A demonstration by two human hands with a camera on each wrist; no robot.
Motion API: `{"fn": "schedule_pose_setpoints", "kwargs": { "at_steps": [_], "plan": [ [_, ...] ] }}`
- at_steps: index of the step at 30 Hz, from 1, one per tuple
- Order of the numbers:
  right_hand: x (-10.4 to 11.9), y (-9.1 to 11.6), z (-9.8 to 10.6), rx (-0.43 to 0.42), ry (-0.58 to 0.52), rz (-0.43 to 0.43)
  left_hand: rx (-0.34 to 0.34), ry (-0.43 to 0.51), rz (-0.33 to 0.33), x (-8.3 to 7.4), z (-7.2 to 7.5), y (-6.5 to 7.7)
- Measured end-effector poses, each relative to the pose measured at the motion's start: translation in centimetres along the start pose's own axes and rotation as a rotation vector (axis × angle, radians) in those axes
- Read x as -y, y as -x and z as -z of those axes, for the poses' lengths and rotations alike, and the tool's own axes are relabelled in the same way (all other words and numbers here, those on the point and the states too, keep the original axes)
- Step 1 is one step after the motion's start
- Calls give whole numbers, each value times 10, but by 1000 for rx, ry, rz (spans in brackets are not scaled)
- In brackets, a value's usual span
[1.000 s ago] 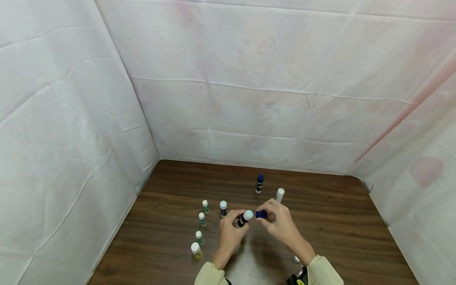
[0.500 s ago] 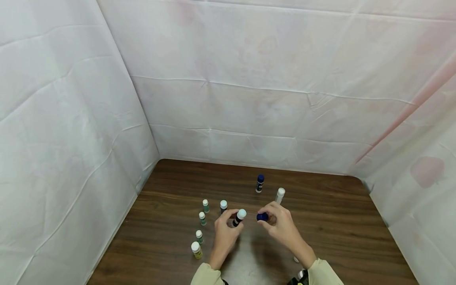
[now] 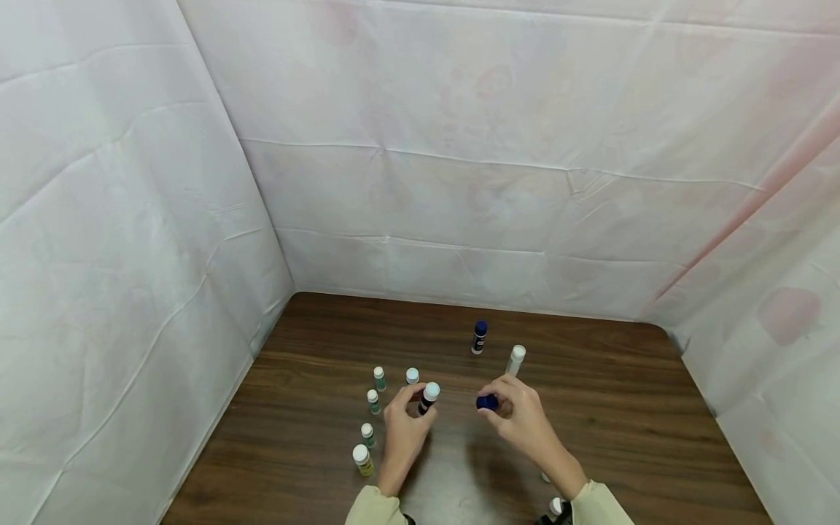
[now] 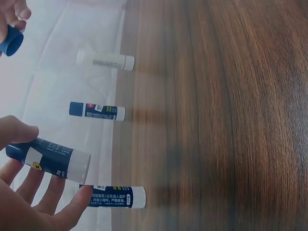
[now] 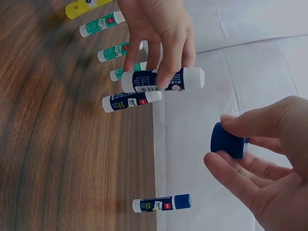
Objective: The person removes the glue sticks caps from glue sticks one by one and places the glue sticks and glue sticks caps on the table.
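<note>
My left hand [image 3: 405, 432] grips a dark blue glue stick [image 5: 154, 80] above the table, with its pale top bare of any cap. Thumb and fingers of my right hand [image 3: 523, 418] pinch a blue cap [image 5: 228, 140], held apart from the glue stick. Close behind the left hand stands a second dark blue glue stick [image 5: 130, 101] with a white top, partly hidden in the head view. Farther back, a glue stick with a blue cap [image 3: 479, 337] stands upright. Beyond the right hand is a white glue stick [image 3: 515, 359], its lower part covered in the head view.
To the left, several small green glue sticks [image 3: 379, 378] and a yellow one [image 3: 362, 461] stand in a row on the brown wooden table [image 3: 623, 408]. A small white-topped item [image 3: 556, 506] sits by the right sleeve. White cloth walls [image 3: 420, 197] enclose the table's back and sides.
The left hand has moved left with the glue stick, away from the cap. The right hand has shifted slightly right and nearer, still pinching the blue cap.
</note>
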State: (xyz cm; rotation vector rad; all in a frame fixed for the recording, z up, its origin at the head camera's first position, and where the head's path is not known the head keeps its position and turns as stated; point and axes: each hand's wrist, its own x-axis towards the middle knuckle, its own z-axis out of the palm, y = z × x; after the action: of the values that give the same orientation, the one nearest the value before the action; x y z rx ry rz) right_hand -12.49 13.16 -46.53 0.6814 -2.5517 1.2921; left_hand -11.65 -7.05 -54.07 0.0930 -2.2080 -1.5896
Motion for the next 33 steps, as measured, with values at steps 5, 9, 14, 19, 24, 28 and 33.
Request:
{"fn": "schedule_pose_setpoints", "kwargs": {
  "at_steps": [5, 9, 14, 19, 24, 28, 33],
  "plan": [
    [1, 2, 2, 4, 3, -33, -41, -16, -6, 5, 3, -2],
    [0, 4, 3, -1, 3, -31, -58, -14, 28, 9, 4, -3],
    [-1, 6, 4, -12, -2, -27, -66, 11, 85, 13, 7, -3],
    [-2, 8, 5, -17, -3, -43, -80, 42, 113, 15, 9, -4],
    [-4, 10, 5, -30, -1, -33, -85, 24, 143, 19, 10, -4],
    [-6, 11, 6, -50, 4, -22, -79, -2, 162, 23, 10, -4],
    [-8, 13, 8, -61, 17, -27, -71, -18, 171, 26, 9, -2]
  ]
}}
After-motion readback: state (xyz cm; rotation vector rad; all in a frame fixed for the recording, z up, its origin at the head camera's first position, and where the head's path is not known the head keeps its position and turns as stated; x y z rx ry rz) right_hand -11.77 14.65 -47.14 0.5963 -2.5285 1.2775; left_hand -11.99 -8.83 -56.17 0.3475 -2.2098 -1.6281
